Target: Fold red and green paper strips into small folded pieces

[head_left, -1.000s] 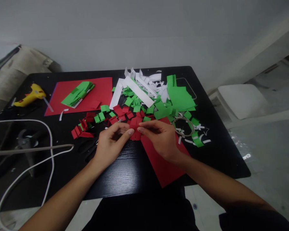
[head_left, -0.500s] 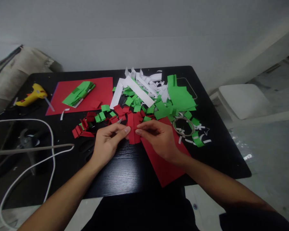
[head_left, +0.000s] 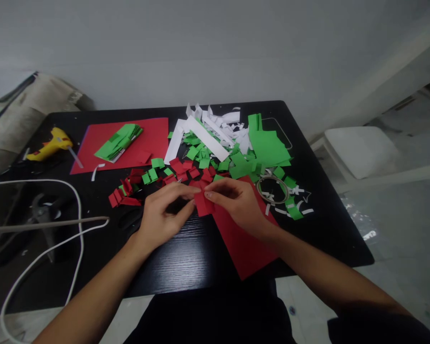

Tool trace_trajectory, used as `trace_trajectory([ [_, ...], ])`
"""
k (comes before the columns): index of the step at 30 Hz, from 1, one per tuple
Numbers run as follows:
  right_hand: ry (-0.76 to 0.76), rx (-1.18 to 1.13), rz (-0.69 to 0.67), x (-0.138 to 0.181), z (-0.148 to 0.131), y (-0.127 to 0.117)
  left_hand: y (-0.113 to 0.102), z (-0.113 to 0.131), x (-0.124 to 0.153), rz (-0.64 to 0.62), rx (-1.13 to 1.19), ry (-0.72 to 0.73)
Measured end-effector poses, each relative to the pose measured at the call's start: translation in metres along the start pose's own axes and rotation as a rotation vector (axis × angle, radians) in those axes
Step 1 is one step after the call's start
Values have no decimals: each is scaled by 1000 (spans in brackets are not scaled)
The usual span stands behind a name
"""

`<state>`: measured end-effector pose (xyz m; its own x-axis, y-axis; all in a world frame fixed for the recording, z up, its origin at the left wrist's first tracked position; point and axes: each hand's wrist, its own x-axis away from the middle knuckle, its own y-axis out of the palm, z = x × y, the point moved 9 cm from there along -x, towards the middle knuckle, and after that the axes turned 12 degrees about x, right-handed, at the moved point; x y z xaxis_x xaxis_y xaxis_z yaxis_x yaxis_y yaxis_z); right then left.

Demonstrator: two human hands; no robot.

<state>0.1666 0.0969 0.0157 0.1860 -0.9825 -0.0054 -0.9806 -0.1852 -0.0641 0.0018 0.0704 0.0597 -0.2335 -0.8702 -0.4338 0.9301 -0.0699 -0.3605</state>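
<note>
Between my hands is a small folded piece of red paper [head_left: 203,206], with crease lines across it. My right hand [head_left: 238,203] pinches its right side between thumb and forefinger. From the left, my left hand [head_left: 165,208] grips its edge, forefinger along the top and thumb lower down; part of the paper is hidden by the fingers. Beneath my right hand and wrist lies a larger red sheet [head_left: 243,253]. Small red folded pieces [head_left: 186,167] lie just beyond my fingertips, mixed with green cut pieces [head_left: 204,157].
A yellow glue gun [head_left: 52,143] lies at the left, near a white cable [head_left: 80,239] and dark-handled scissors [head_left: 45,215]. Green folded paper [head_left: 118,141] rests on a red sheet [head_left: 154,134]. White strips [head_left: 209,138], green sheets [head_left: 270,148] and a round ring [head_left: 272,190] lie beyond and right.
My left forefinger and thumb have shifted on the red paper, the forefinger now reaching over its upper edge. The paper looks turned and narrower. My right hand has barely moved.
</note>
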Motion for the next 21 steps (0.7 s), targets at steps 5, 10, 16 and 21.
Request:
trace_trajectory([
  [5,56,13,-28,-1,3,0,-1,-4,2,35,97,-40],
  [10,57,42,-35,-2,2,-2,-3,-8,3,62,104,-81],
  [16,-56,-22,-109,1,-5,4,-5,-20,3,126,275,-232],
  [21,-76,-31,-112,3,-3,8,-2,-25,2,149,401,-292],
])
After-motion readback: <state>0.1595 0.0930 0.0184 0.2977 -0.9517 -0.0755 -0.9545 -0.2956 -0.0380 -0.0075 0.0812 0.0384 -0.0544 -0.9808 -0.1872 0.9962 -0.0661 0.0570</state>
